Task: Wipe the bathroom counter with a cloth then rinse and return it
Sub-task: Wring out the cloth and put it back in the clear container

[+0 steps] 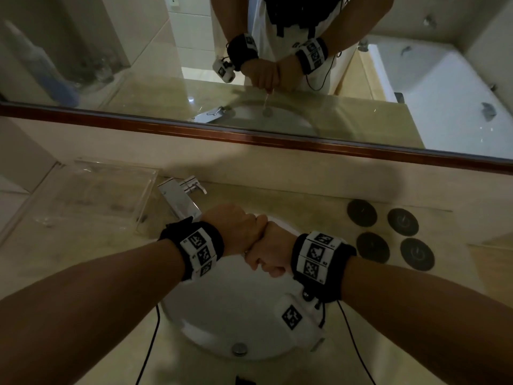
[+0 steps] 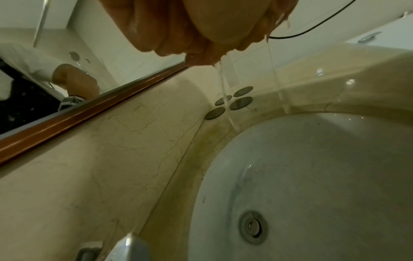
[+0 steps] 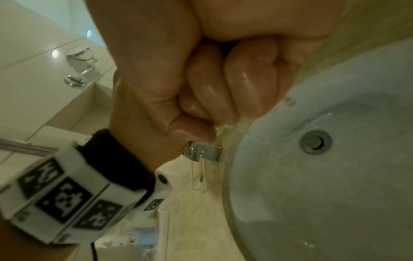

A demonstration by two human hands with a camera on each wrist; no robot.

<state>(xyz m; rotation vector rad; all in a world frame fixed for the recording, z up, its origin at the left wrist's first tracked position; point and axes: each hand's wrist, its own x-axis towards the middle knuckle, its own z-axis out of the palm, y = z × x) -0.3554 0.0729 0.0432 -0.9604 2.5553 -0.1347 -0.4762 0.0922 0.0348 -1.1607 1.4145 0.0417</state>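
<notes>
both forearms fill the head view; left hand (image 1: pixel 238 232) and right hand (image 1: pixel 270 251) are fisted knuckle to knuckle over the sink (image 1: pixel 222 309), faucet (image 1: pixel 180 198) just behind, four dark coasters (image 1: pixel 388 234) on the counter (image 1: pixel 83 273). left wrist view: fingers clamp the cloth (image 2: pixel 201 51), mostly hidden, water (image 2: pixel 223 91) streaming into the basin. right wrist view: wet fingers (image 3: pixel 245 84) curled tight, cloth not visible.

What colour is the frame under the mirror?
Reddish-brown, like wood; the mirror frame shows best in the left wrist view.

Head overhead, wrists low; shared sink (image 1: pixel 222 315).
</notes>
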